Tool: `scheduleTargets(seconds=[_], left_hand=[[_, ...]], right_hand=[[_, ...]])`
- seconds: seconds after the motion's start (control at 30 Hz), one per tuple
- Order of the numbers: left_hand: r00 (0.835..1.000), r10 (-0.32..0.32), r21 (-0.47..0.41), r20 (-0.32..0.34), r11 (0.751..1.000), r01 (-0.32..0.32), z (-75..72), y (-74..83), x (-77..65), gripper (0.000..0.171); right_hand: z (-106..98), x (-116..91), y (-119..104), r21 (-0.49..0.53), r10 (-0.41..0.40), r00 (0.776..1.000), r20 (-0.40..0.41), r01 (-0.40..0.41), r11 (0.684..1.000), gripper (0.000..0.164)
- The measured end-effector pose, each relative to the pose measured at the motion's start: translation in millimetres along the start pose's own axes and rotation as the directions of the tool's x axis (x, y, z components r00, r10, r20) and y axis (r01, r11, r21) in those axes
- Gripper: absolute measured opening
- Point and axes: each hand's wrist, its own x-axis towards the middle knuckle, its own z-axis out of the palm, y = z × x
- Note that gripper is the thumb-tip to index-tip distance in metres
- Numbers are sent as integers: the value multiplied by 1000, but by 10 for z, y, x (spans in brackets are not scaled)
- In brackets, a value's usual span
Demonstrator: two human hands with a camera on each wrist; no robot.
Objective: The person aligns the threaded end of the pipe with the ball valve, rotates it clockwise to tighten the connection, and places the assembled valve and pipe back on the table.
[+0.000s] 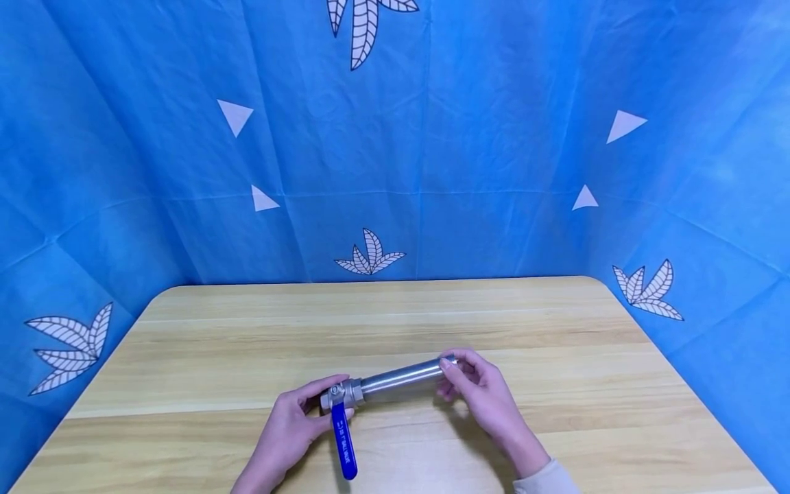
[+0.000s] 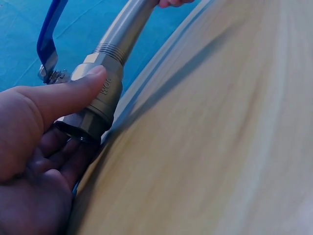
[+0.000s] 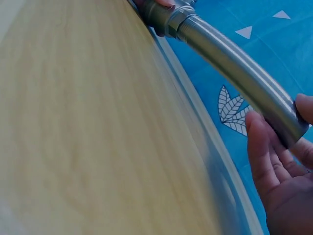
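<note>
A steel ball valve [image 1: 351, 392] with a blue lever handle [image 1: 343, 442] is held by my left hand [image 1: 289, 429], thumb on one side of its body and fingers on the other. From the valve's right side runs a straight metal pipe [image 1: 401, 377], its threaded end [image 2: 108, 51] entering the valve in the left wrist view. At the pipe's far end, my right hand [image 1: 484, 394] pinches it between thumb and fingers. Valve and pipe hang above the table, the right end farther from me. The valve's open hexagonal end [image 2: 80, 131] faces the left palm.
Beneath the hands lies a light wood-grain table [image 1: 247, 343] with rounded back corners. Blue cloth [image 1: 494, 137] with white leaf and triangle prints hangs behind it and along both sides. Shadows of the arms and pipe fall on the tabletop.
</note>
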Motion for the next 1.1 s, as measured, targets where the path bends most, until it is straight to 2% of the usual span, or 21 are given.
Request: scheduleTargets(seconds=[0.1, 0.17, 0.4, 0.47, 0.67, 0.87, 1.1], left_hand=[[1000, -4, 2, 1, 1000, 4, 3, 5, -4, 45], [1000, -6, 1, -1, 1000, 6, 4, 4, -5, 45], [1000, -11, 3, -3, 1000, 11, 5, -6, 12, 46], [1000, -16, 4, -2, 1000, 16, 3, -8, 13, 46], [1000, -13, 23, 14, 1000, 12, -1, 2, 15, 44], [1000, -3, 60, 25, 998, 1, 2, 27, 7, 44], [1000, -2, 78, 14, 997, 1, 5, 29, -3, 45]], right_hand=[[9, 4, 3, -29, 56, 998, -19, -57, 998, 34], [12, 7, -3, -36, 65, 998, -14, -66, 997, 35], [-113, 0, 11, -12, 9, 991, 135, -7, 1000, 46], [-139, 3, 26, -8, 6, 989, 150, -5, 1000, 47], [-150, 21, 52, 46, 9, 994, 109, -14, 999, 48], [-140, 29, 54, 106, -11, 994, 105, -1, 994, 52], [-127, 25, 54, 56, 9, 996, 93, -14, 998, 46]])
